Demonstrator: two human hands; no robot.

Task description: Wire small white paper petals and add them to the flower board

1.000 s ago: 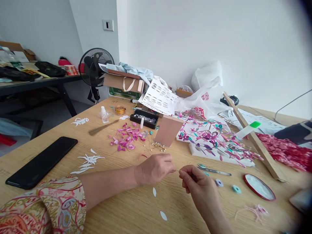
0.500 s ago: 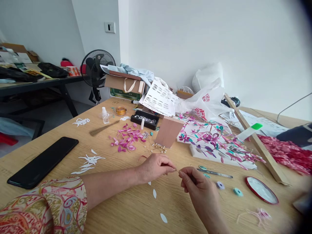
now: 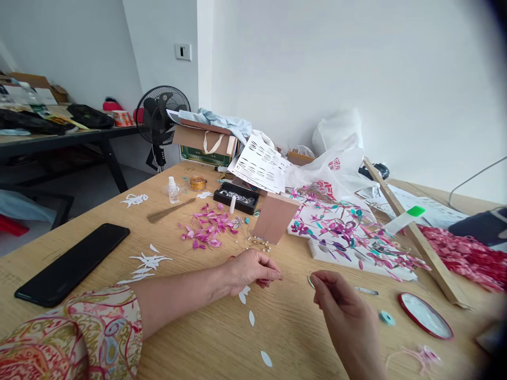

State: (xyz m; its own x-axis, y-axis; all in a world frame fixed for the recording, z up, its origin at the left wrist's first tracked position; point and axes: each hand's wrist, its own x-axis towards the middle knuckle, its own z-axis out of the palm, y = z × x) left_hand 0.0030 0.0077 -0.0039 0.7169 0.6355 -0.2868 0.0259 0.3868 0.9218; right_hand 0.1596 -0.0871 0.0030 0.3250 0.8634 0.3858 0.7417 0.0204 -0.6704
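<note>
My left hand (image 3: pixel 253 269) rests low on the wooden table (image 3: pixel 198 338), its fingertips pinched on something too fine to make out. A short way to its right my right hand (image 3: pixel 340 311) is curled, thumb and forefinger pinched on something equally fine near a small teal piece. White paper petals (image 3: pixel 249 316) lie under and in front of my left hand. Small beads on wires (image 3: pixel 257 243) lie just beyond it, next to a brown paper box (image 3: pixel 275 216). Small scissors (image 3: pixel 366 291) lie right of my right hand, partly hidden by it.
A black phone (image 3: pixel 73 262) lies at the left. Pink petals (image 3: pixel 208 227), a black tray (image 3: pixel 236 197), a glue bottle (image 3: pixel 171 189) and gold wire (image 3: pixel 197 182) sit farther back. A flowered canvas (image 3: pixel 348 232), wooden frame (image 3: pixel 412 227), round red lid (image 3: pixel 425 315) and teal spool (image 3: pixel 386 317) are right.
My two hands, fingertips nearly touching before, have drawn apart: the right one moved rightward and now covers part of the scissors. The view shifted slightly.
</note>
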